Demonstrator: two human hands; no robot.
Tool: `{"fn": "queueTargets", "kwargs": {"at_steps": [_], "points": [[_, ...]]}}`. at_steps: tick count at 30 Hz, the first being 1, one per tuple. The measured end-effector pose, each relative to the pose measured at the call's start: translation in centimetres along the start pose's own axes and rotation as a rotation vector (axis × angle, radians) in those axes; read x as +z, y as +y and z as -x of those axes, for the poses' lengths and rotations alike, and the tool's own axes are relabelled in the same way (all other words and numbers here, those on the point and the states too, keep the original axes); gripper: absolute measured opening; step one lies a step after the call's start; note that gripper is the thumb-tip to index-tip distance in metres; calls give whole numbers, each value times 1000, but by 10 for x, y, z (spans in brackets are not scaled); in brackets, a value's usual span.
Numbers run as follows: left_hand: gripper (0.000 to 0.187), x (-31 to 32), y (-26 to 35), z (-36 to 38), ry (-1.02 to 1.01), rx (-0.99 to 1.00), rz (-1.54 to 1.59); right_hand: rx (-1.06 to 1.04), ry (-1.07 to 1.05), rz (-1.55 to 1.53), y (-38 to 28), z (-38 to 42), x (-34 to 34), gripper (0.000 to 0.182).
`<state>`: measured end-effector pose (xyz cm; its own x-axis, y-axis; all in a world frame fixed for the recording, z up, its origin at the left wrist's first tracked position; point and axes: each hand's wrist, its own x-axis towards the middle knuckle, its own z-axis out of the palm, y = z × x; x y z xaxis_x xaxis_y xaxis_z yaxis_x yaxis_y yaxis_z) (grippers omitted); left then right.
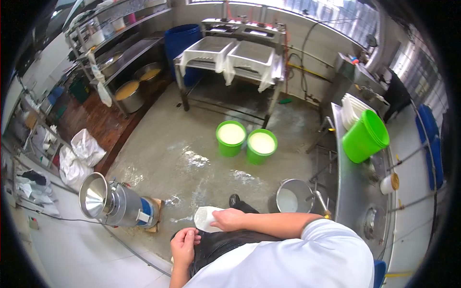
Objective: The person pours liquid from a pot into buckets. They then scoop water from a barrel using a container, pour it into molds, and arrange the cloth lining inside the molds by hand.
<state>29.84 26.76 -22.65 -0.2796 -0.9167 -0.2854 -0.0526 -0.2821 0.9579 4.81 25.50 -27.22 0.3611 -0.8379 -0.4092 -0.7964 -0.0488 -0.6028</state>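
Observation:
My right hand [227,220] grips the rim of a white bowl [205,219], held low in front of me over the wet floor. My left hand [184,246] is curled into a loose fist beside the black apron [211,245], and nothing shows between its fingers. Ahead on the floor stand two green buckets, a left one [230,136] and a right one [261,145], both filled with a pale creamy liquid. To the right of my feet is a large metal pot [294,196] with some whitish liquid inside.
A metal grinder with a funnel [94,196] stands at left, near white sacks [81,156]. Cloth-lined trays [249,55] rest on a steel stand at the back. On the right, a steel counter [348,192] bears a tilted green bucket [366,137]. A cable runs along the lower left.

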Motion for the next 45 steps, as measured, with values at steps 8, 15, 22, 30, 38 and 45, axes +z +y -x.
{"fn": "queueTargets", "kwargs": {"at_steps": [8, 15, 22, 30, 38, 45], "points": [[21, -52, -7, -115, 465, -106, 110, 199, 49, -312, 56, -304, -28, 68], [22, -71, 90, -308, 424, -134, 73, 686, 278, -1544, 291, -515, -235, 26], [24, -90, 174, -473, 366, 8, 68, 473, 570, -2004, 314, -539, -431, 23], [24, -143, 190, -665, 187, -30, 46, 159, 527, -713, 223, -619, -485, 37], [25, -236, 246, -895, 93, -5, 104, 216, 395, 13, 166, -741, -549, 49], [22, -279, 336, -1059, 33, 135, -108, 327, 466, -597, 179, -848, -622, 52]]}}
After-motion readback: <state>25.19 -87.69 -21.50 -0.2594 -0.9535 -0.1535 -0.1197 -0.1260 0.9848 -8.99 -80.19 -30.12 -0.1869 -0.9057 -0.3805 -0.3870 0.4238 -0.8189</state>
